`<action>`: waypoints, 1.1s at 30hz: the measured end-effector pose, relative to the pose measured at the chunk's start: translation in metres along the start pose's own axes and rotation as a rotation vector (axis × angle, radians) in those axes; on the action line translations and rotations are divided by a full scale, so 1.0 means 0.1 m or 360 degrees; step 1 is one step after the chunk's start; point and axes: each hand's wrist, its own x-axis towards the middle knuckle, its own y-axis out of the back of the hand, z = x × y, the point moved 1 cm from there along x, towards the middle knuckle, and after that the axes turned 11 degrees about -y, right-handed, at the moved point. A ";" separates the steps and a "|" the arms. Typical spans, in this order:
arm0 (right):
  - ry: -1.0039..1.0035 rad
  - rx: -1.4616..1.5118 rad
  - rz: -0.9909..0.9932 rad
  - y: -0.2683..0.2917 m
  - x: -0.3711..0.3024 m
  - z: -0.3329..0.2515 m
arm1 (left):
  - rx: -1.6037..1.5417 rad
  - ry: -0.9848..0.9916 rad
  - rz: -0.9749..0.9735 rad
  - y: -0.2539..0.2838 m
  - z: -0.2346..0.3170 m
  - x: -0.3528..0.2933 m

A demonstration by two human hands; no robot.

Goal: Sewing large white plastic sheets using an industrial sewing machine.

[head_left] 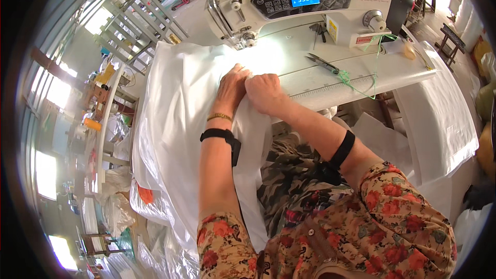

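A large, glossy white sheet (175, 103) spreads over the left end of the sewing table and hangs down toward my lap. At its edge, just below the needle area of the sewing machine (305, 8), both of my hands are close together. My left hand (232, 89) is closed on the sheet, its fingertips partly lost in the bright lamp glare. Beside it, touching, my right hand (264, 93) is curled into a fist around the sheet's edge. Glare hides the needle and presser foot.
Thread snips (324, 63) lie on the table to the right, tangled with green cord (356, 85). Farther back is a small dark tool (319, 30). Another white sheet (439, 119) drapes off the table's right end. A grey metal rack (137, 28) stands at the back left.
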 end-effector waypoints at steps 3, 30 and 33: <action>0.0033 0.0187 -0.0028 0.04 -0.03 -0.14 | 0.0019 0.0017 0.0118 -0.02 -0.21 -0.25; -0.0191 0.0036 0.0007 0.06 0.03 0.09 | -0.1652 0.1009 0.0452 0.32 1.66 -2.09; -0.0245 -0.0049 -0.0067 0.00 0.08 0.05 | -0.0585 0.0882 0.0124 0.36 1.74 -1.98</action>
